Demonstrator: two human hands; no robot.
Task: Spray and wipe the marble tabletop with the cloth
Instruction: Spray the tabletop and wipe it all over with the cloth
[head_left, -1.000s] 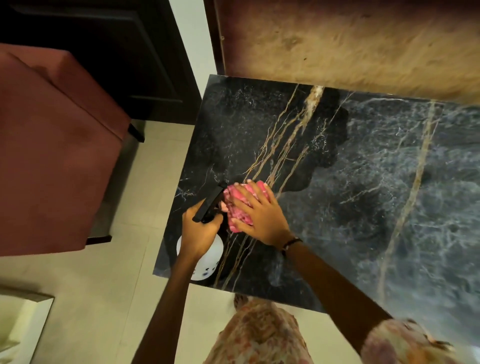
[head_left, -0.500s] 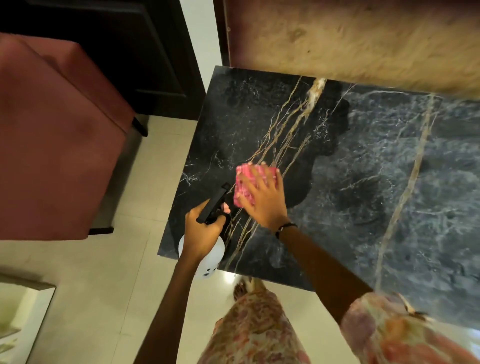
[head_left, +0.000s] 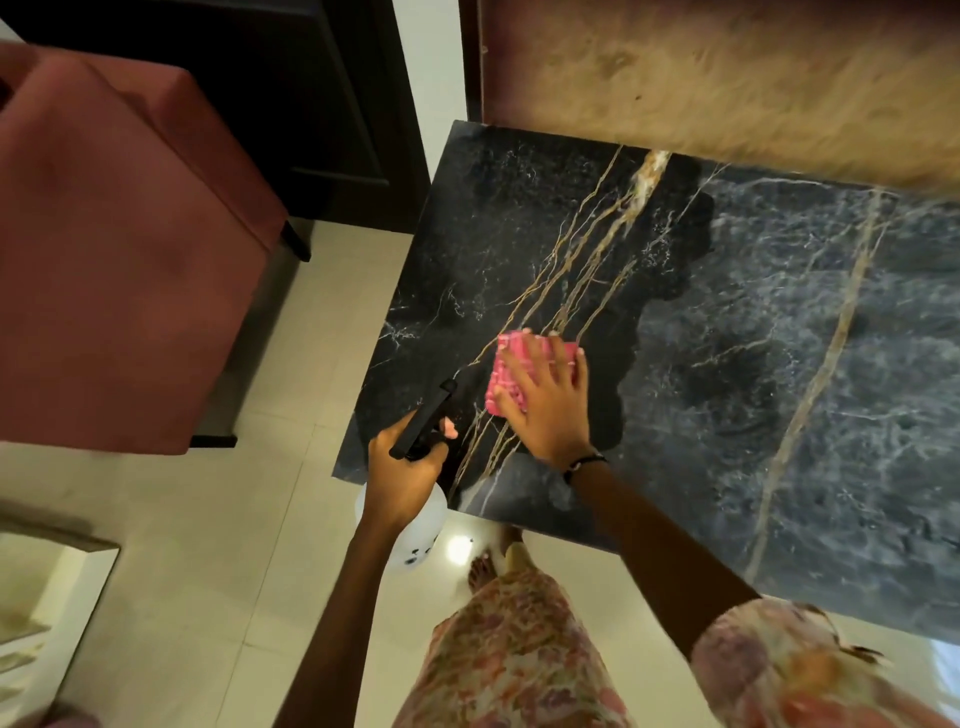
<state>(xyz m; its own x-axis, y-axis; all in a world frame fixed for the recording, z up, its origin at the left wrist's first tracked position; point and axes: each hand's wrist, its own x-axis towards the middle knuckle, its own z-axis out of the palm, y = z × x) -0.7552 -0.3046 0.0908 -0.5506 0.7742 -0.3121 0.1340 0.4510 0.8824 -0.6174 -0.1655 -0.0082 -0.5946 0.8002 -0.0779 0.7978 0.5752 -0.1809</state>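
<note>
The black marble tabletop with gold and white veins fills the right half of the view. A folded pink cloth lies flat on its left part. My right hand presses down on the cloth with fingers spread. My left hand grips a white spray bottle with a black trigger head, held at the table's near left corner, nozzle pointing over the marble. The bottle's body is partly hidden behind my hand.
A dark red upholstered chair stands left of the table across a strip of cream tiled floor. A dark cabinet is behind it. A tan wall borders the table's far edge. My feet show under the near edge.
My right hand has slid the pink cloth away from me and slightly right across the marble. The left hand keeps the spray bottle at the near left corner.
</note>
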